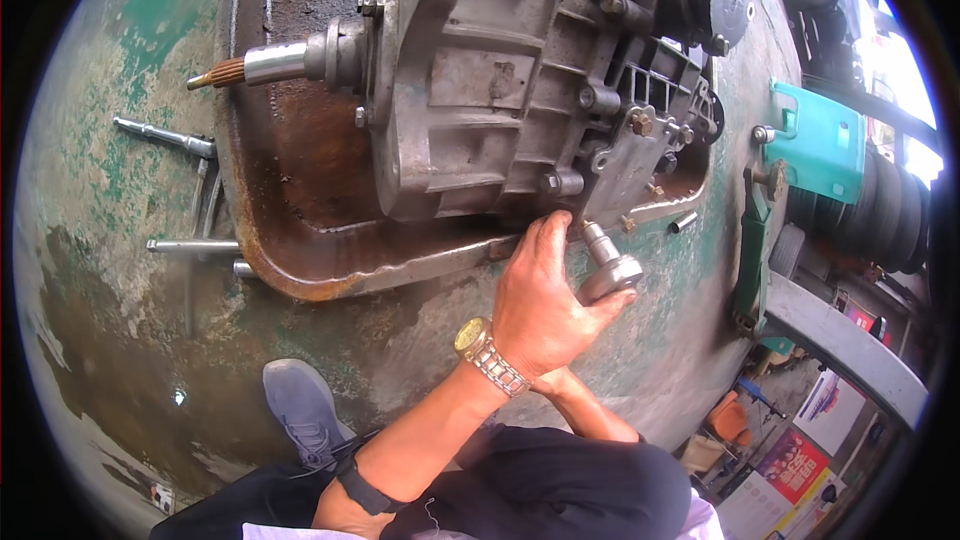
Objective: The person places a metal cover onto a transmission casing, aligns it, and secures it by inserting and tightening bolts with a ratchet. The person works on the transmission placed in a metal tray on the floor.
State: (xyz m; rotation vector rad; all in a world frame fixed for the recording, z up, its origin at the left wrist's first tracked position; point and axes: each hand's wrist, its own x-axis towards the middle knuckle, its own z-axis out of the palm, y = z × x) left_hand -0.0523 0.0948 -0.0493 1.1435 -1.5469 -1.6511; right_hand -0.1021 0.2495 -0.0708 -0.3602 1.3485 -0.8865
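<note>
My left hand (545, 290), with a metal watch at the wrist, curls around a socket tool (610, 278) with a rounded metal head. Its fingertips reach up beside the tray rim, and the thumb lies along the tool's head. The socket end points at the bolted lower edge of a grey metal gearbox (490, 80); whether it sits on a bolt I cannot tell. Of my right arm, the forearm (590, 405) shows; the hand is mostly hidden behind the left one. A splined shaft (270, 64) sticks out of the gearbox to the left.
The gearbox rests in a rusty, oil-stained tray (300, 282). Left of it lie a ratchet handle (165, 135) and metal bars (192, 246). A loose socket (683, 222) is on the floor at right, near a green metal stand (752, 250) and stacked tyres (880, 205).
</note>
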